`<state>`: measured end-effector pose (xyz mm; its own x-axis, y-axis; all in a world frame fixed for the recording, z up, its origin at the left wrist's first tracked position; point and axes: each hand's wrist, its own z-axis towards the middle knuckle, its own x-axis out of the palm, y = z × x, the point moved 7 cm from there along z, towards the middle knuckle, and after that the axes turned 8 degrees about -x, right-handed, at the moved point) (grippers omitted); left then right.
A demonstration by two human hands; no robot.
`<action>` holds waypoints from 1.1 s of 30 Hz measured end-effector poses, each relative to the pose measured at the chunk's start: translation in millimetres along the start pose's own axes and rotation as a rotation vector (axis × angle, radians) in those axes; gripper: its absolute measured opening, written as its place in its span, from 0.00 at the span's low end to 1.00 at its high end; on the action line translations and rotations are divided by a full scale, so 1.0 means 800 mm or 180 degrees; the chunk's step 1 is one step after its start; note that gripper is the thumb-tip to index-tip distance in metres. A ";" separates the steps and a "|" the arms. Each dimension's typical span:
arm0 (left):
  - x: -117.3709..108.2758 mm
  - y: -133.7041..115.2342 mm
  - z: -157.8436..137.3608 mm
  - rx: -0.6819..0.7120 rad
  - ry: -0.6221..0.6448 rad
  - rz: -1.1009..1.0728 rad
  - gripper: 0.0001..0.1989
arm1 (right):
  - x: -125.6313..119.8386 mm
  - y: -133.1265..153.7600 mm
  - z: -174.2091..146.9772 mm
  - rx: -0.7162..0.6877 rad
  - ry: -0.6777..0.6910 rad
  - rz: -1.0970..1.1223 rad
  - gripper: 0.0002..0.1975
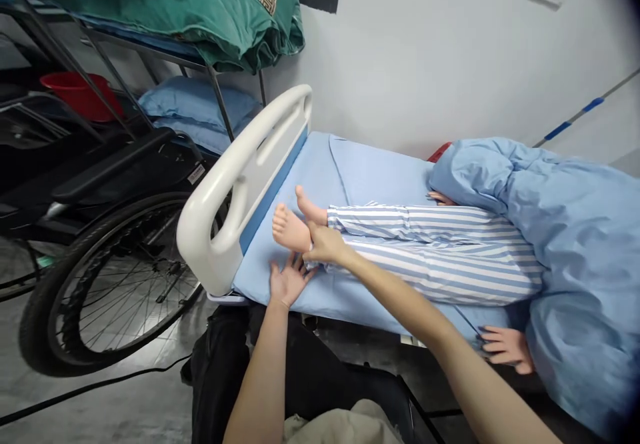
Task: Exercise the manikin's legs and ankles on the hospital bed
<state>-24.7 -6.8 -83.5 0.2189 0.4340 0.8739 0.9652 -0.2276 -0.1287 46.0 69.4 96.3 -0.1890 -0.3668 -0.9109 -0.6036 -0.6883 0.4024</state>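
Two hands at manikin's feet on bed sheet (360, 171): right hand (325, 244) closed around near ankle (309, 236) — left hand (287, 281) open, palm-up beneath. Risk: loose one-handed grip, leg slips — foot strikes footboard (240, 177).

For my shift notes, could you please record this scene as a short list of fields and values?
setting: hospital bed with blue sheet, white footboard at its end
figure: manikin in striped pyjama trousers, upper body under a blue blanket
right hand: closed around the ankle of the manikin's near foot
left hand: palm up, open, on the sheet below that foot
beside bed: wheelchair
behind: rack with green bedding, blue pillow, red basin
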 end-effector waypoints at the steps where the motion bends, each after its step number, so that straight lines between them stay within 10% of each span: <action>1: 0.000 0.000 0.001 0.0005 0.0040 0.0000 0.36 | 0.021 -0.003 -0.002 0.0100 0.0134 0.0012 0.30; 7: -0.003 -0.001 0.004 0.0111 -0.0004 0.0214 0.35 | 0.065 -0.019 -0.003 0.0419 0.0156 -0.0145 0.28; 21: -0.004 -0.003 0.004 0.0020 0.0085 0.0035 0.35 | 0.061 -0.024 0.004 0.0199 0.0349 -0.0045 0.37; 27: -0.006 -0.002 0.002 -0.0006 0.0158 0.0006 0.40 | -0.026 -0.003 -0.009 0.0109 -0.0078 -0.0050 0.34; 33: -0.002 0.000 -0.001 0.0021 0.0284 0.0032 0.43 | -0.188 0.021 -0.054 -0.0395 -0.0955 0.0174 0.32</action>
<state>-25.4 -8.4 -84.3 0.2151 0.3524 0.9108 0.9640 -0.2257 -0.1404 97.3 85.9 243.8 -0.4496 -0.2172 -0.8664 -0.4907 -0.7505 0.4427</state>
